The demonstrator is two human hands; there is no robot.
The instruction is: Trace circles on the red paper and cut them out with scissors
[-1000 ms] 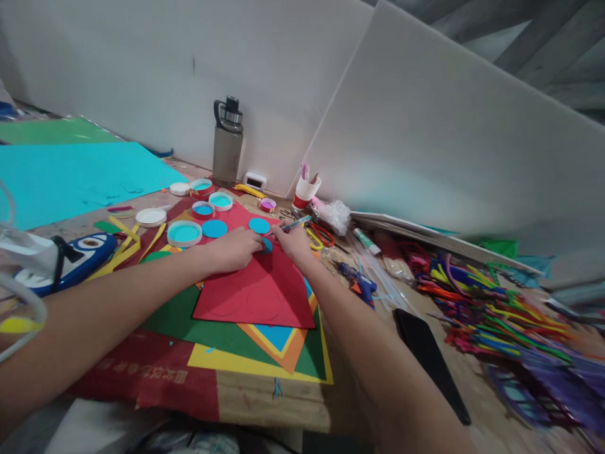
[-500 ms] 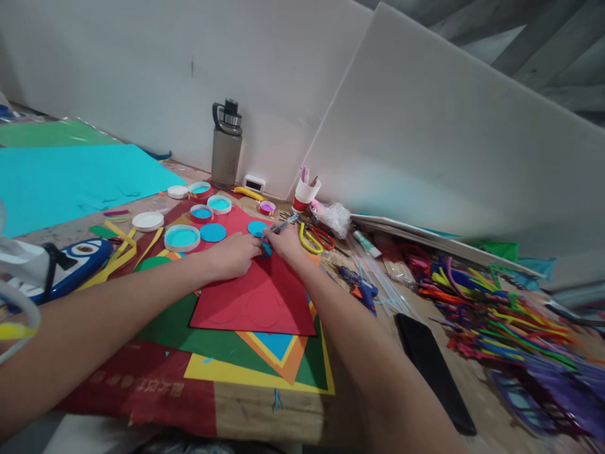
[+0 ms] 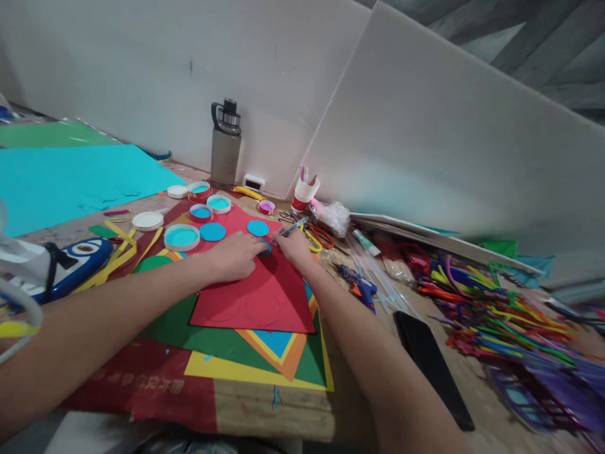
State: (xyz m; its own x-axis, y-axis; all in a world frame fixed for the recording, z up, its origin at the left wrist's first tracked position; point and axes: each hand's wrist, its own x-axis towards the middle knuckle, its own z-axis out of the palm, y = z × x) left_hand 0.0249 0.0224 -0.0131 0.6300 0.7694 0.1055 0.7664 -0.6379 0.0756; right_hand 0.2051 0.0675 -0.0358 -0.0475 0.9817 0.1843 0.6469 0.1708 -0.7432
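Observation:
My left hand [image 3: 239, 257] is closed, its fingertips pressing a small blue disc [image 3: 266, 250] onto a red sheet [image 3: 250, 296]. Part of that disc is hidden under the fingers. Between the fingers of my right hand [image 3: 293, 244] is a slim pen [image 3: 297, 225], its tip low beside the disc's edge. Another blue disc [image 3: 258, 228] lies flat just beyond, and a third blue disc [image 3: 212, 232] is to the left of it. Faint round outlines show on the near part of the red sheet.
Round lids [image 3: 182, 237] and tubs stand to the left. Behind are a water bottle [image 3: 225, 145] and a paper cup [image 3: 305, 192] of pens. On the right lie scissors [image 3: 322, 237], a glue gun [image 3: 362, 289], a black phone [image 3: 432, 369] and pipe cleaners [image 3: 501, 321].
Both hands have come slightly nearer, uncovering the blue disc at the back. My right hand, with the pen, has also shifted a little right. The small disc now lies lower against the red sheet.

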